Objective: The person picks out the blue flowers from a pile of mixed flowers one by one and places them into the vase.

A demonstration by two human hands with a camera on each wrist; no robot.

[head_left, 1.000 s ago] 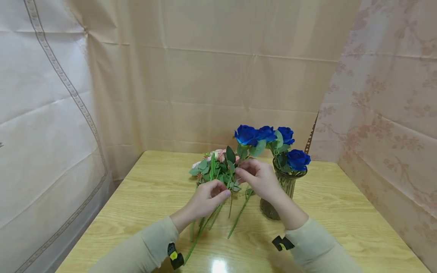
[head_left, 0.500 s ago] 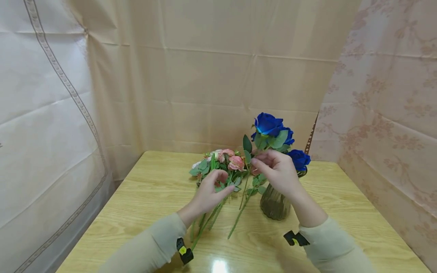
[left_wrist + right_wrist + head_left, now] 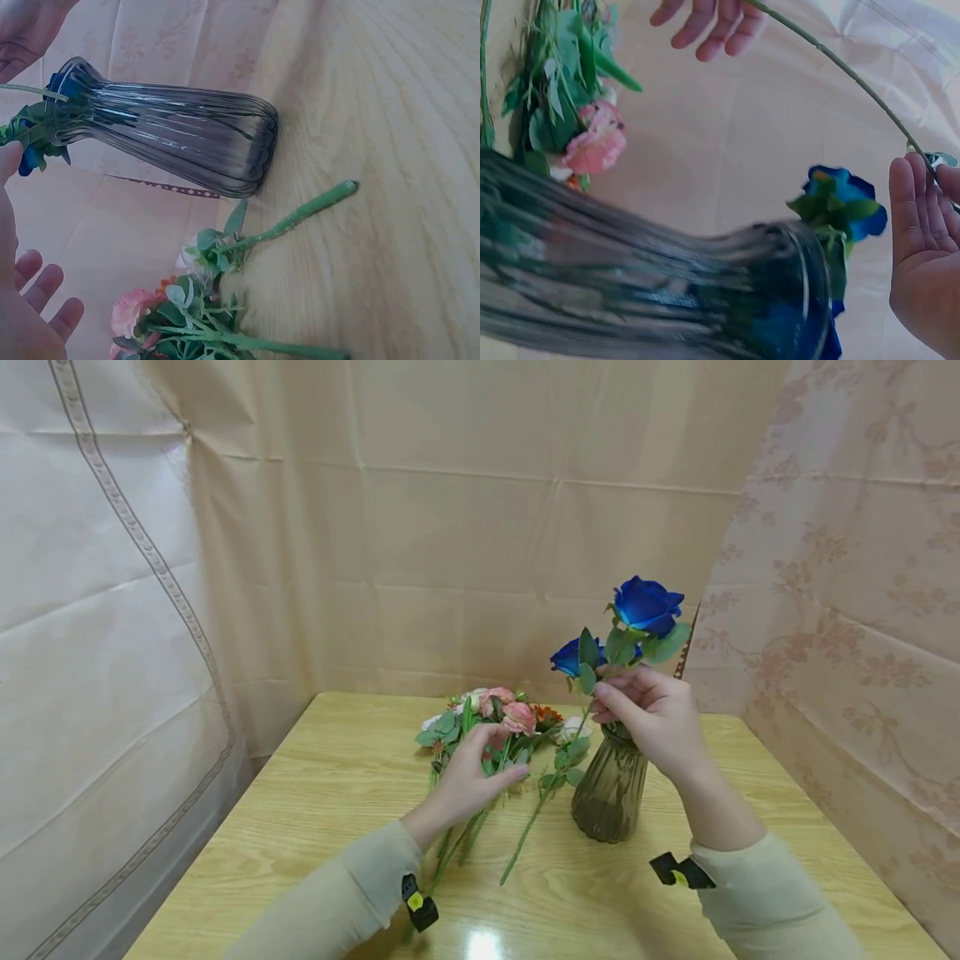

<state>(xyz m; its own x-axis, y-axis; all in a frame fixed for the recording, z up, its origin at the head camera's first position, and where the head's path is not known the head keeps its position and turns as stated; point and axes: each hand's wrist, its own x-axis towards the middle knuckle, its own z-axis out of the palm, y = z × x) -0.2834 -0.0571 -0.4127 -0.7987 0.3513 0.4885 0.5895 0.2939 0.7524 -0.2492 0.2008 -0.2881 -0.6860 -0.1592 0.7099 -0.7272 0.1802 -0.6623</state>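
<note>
My right hand [image 3: 648, 718] pinches the stem of a blue rose [image 3: 648, 606], whose bloom stands upright above the ribbed glass vase [image 3: 611, 793]. In the right wrist view the rose's thin green stem [image 3: 847, 75] slants up and away from the fingers. Another blue rose [image 3: 576, 657] leans out of the vase mouth; others there are partly hidden by my right hand. My left hand [image 3: 472, 772] hovers left of the vase with fingers loosely bent and nothing held, in front of a pile of flowers. Its fingers [image 3: 45, 289] also show apart in the left wrist view.
Pink flowers [image 3: 519, 718], an orange flower [image 3: 547, 714] and green leaves lie heaped at the table's middle, stems toward me. A white rose [image 3: 572, 729] lies between heap and vase. Cloth hangs behind and on both sides of the wooden table [image 3: 300, 827].
My right hand has moved right and up with the blue rose, from beside the flower heap to above the vase. My left hand has shifted slightly right, its fingers more spread.
</note>
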